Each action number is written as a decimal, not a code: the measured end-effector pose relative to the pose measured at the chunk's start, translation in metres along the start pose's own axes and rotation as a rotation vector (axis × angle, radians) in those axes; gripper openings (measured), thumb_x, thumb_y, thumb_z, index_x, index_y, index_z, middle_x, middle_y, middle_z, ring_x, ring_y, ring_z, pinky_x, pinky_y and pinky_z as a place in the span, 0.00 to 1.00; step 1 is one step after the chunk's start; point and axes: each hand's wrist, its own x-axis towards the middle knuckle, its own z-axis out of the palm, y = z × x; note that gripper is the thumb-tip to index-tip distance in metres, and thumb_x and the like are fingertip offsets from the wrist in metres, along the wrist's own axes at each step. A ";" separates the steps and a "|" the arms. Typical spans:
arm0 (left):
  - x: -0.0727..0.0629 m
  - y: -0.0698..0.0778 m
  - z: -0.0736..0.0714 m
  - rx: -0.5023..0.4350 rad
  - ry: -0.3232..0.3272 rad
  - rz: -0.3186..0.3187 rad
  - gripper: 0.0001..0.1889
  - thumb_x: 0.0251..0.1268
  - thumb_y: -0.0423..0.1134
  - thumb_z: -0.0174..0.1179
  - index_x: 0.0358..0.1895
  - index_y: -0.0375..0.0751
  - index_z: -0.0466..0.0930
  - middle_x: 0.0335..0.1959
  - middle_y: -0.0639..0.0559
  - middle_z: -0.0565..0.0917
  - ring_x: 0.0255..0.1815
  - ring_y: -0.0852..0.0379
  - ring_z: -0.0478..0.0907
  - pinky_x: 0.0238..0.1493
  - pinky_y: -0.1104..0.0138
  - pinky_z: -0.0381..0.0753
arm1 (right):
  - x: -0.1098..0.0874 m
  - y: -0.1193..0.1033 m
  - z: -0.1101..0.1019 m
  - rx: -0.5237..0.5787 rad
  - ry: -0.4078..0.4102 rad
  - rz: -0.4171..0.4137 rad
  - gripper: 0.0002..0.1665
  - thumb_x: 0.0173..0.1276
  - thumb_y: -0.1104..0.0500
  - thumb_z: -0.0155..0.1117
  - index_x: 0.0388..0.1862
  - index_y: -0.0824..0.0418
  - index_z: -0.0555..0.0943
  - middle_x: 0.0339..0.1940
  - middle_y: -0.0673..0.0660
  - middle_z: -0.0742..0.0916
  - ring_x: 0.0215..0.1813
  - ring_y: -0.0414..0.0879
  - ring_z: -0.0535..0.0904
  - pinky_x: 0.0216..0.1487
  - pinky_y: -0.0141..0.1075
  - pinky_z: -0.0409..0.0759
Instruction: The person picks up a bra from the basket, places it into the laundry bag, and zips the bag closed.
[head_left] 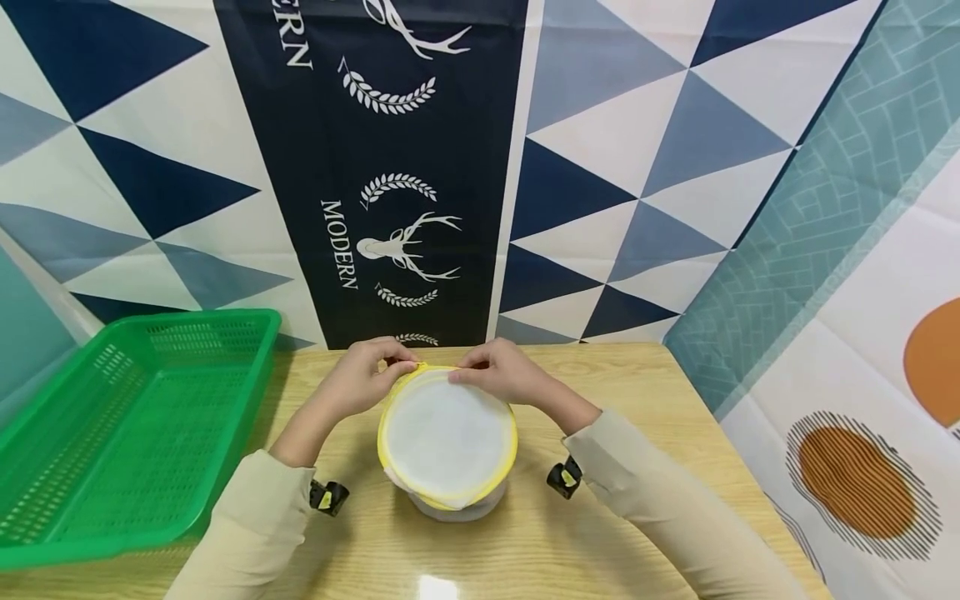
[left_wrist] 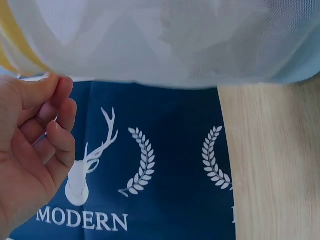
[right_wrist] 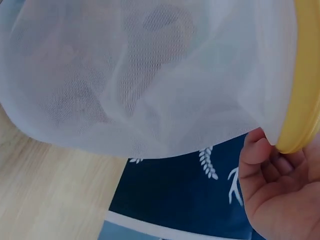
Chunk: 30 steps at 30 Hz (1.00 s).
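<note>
A round white mesh laundry bag [head_left: 448, 433] with a yellow zipper rim [head_left: 514, 433] stands upright on the table, its flat top facing up. At the rim's far left, my left hand [head_left: 370, 375] pinches the yellow edge between thumb and finger. My right hand [head_left: 506, 372] pinches the far right part of the rim, its thumb lying over the top. Both wrist views show the mesh side wall [left_wrist: 150, 45] hanging down, with blurred darker shapes behind it that I cannot make out. Whether the left fingers hold a zipper pull is too small to tell.
A green plastic basket [head_left: 258, 392] with perforated sides stands at the left of the wooden table [head_left: 615, 542]. Behind the table hangs a patterned cloth [head_left: 420, 150] with deer heads and triangles. Each wrist carries a small black camera [head_left: 564, 477].
</note>
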 end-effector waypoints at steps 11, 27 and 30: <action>0.002 0.002 0.004 -0.038 -0.015 -0.046 0.05 0.63 0.37 0.59 0.35 0.43 0.85 0.35 0.51 0.84 0.32 0.57 0.72 0.32 0.68 0.74 | -0.001 0.007 -0.001 -0.016 0.028 0.011 0.15 0.65 0.49 0.62 0.45 0.56 0.85 0.34 0.51 0.85 0.33 0.42 0.74 0.32 0.31 0.75; 0.001 0.005 0.007 -0.049 -0.037 -0.051 0.05 0.63 0.37 0.60 0.35 0.42 0.85 0.34 0.52 0.83 0.34 0.56 0.74 0.34 0.67 0.75 | 0.001 0.002 -0.006 -0.052 0.021 -0.010 0.12 0.63 0.53 0.65 0.40 0.59 0.86 0.36 0.53 0.86 0.33 0.39 0.77 0.31 0.29 0.76; 0.000 0.006 0.007 -0.056 -0.041 -0.058 0.05 0.63 0.37 0.59 0.36 0.42 0.85 0.34 0.51 0.83 0.34 0.56 0.74 0.35 0.66 0.76 | 0.000 0.004 -0.006 -0.022 0.010 0.003 0.13 0.63 0.52 0.65 0.41 0.58 0.86 0.36 0.53 0.86 0.31 0.40 0.77 0.30 0.29 0.76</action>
